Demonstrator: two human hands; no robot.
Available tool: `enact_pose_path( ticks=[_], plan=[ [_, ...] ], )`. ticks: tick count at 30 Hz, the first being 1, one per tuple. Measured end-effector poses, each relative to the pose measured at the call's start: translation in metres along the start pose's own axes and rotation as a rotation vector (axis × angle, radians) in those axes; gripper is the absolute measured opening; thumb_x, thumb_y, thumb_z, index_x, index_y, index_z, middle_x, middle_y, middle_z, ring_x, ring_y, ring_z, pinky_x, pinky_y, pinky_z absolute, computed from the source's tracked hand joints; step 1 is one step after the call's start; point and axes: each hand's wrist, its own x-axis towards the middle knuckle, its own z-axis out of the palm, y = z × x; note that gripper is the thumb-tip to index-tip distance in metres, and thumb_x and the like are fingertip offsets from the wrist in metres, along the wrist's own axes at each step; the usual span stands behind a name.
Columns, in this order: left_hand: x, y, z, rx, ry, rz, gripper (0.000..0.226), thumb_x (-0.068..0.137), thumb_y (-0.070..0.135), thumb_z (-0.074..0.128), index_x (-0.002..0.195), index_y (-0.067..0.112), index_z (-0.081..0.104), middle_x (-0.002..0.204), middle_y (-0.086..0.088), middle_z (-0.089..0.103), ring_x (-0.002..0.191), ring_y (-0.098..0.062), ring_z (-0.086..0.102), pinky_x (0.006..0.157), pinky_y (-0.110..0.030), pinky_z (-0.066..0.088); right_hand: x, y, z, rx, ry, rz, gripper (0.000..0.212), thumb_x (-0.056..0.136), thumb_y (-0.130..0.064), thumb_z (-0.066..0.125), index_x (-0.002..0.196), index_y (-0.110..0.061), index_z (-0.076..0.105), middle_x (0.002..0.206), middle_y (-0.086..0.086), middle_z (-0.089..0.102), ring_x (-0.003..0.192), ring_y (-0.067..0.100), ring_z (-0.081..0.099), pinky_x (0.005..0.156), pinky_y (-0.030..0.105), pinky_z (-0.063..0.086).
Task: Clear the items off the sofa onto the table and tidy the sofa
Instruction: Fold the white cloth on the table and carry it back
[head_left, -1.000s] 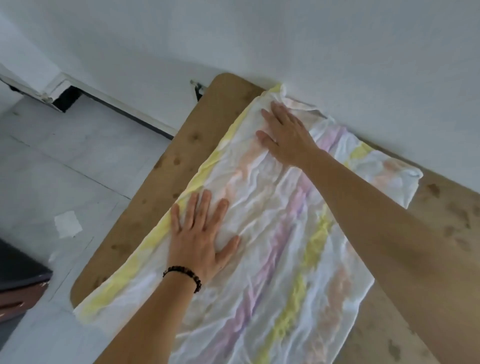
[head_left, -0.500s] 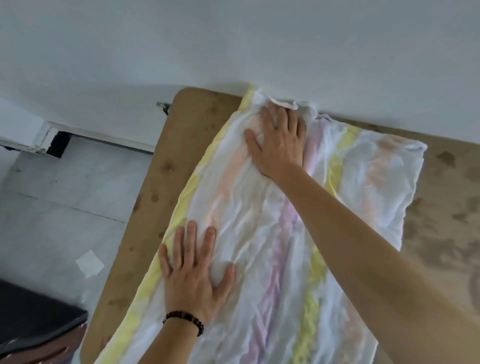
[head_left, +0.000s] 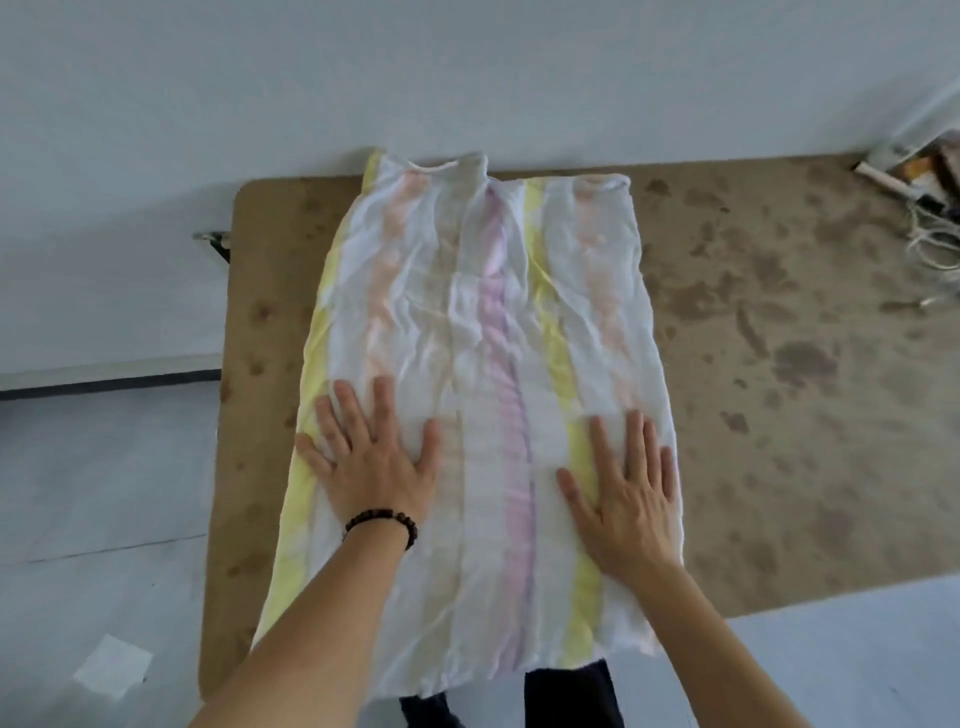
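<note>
Left hand (head_left: 371, 462) and right hand (head_left: 626, 493) flat, fingers spread, gripping nothing; pressed at seven and five o'clock on cloth (head_left: 483, 364), probably smoothing creases. Cloth spread across table (head_left: 779, 364), overhanging near edge.

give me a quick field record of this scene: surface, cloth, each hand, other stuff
surface: brown stained table against a white wall
cloth: striped cloth, white with yellow, pink and purple bands, spread flat, near end hanging over the table's edge
left hand: flat on the cloth, fingers spread, beaded bracelet at the wrist
right hand: flat on the cloth near its right edge
other: cables and clutter at the table's far right corner
</note>
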Motion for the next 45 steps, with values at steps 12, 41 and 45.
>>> enact_pose_path(
  ticks=[12, 41, 45],
  plan=[
    [-0.025, -0.018, 0.005, -0.001, -0.124, 0.023, 0.085, 0.081, 0.079, -0.008, 0.152, 0.034, -0.017, 0.16, -0.013, -0.021, 0.146, -0.038, -0.018, 0.113, -0.066, -0.004, -0.008, -0.002, 0.0, 0.071, -0.003, 0.053, 0.079, 0.089, -0.079, 0.013, 0.156, -0.04, -0.002, 0.167, 0.002, -0.009, 0.153, 0.019, -0.013, 0.124, 0.043, -0.002],
    [0.234, 0.061, -0.055, -0.094, 0.157, 0.211, 0.08, 0.086, 0.078, 0.023, 0.152, 0.033, 0.023, 0.164, -0.004, 0.003, 0.15, -0.026, -0.001, 0.115, -0.063, 0.001, 0.283, 0.02, -0.065, 0.36, 0.31, -0.076, 0.07, 0.094, -0.063, 0.038, 0.151, -0.021, 0.035, 0.164, 0.007, 0.019, 0.152, 0.025, 0.013, 0.123, 0.044, 0.012],
    [0.144, 0.044, -0.053, -0.257, 0.333, 0.322, 0.061, 0.096, 0.06, 0.033, 0.146, 0.025, 0.039, 0.161, -0.007, 0.019, 0.149, -0.026, 0.013, 0.112, -0.065, 0.02, 0.192, 0.018, -0.06, 0.328, 0.298, -0.176, 0.058, 0.102, -0.05, 0.035, 0.152, -0.02, 0.035, 0.164, 0.01, 0.02, 0.152, 0.03, 0.012, 0.123, 0.05, 0.009]
  ],
)
